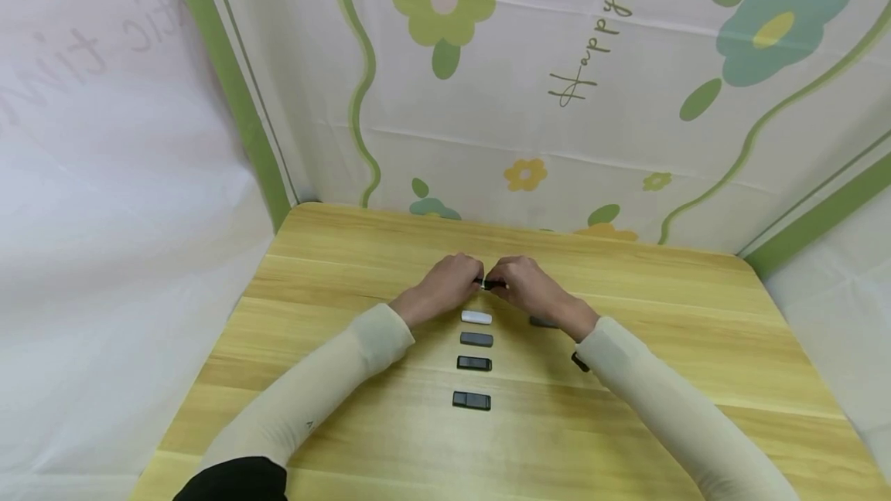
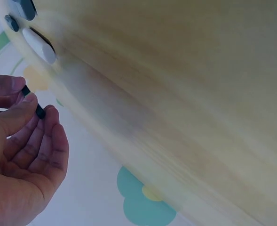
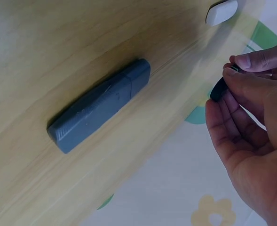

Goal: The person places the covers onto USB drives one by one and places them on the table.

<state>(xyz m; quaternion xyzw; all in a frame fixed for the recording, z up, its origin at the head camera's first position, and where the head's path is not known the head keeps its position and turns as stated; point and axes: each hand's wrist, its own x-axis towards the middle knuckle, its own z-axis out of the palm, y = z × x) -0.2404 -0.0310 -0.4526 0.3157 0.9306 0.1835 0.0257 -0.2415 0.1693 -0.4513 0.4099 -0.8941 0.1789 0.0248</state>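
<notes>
In the head view both hands meet over the far part of the table. My left hand (image 1: 448, 281) pinches one end of a small black USB stick (image 1: 496, 284), and my right hand (image 1: 527, 286) pinches the other. A thin light gap shows between its two dark parts. Thumb and fingertips hide most of it in both wrist views. Closest to the hands lies a white USB stick (image 1: 476, 317). Below it, a grey stick (image 1: 476, 339), a black stick (image 1: 474, 363) and a larger dark stick (image 1: 472, 400) form a column.
Another dark grey stick (image 3: 100, 106) lies under the right wrist, partly covered in the head view. A small black piece (image 1: 579, 362) shows beside the right sleeve. The wooden table (image 1: 334, 439) ends at a printed fabric curtain (image 1: 473, 122) behind the hands.
</notes>
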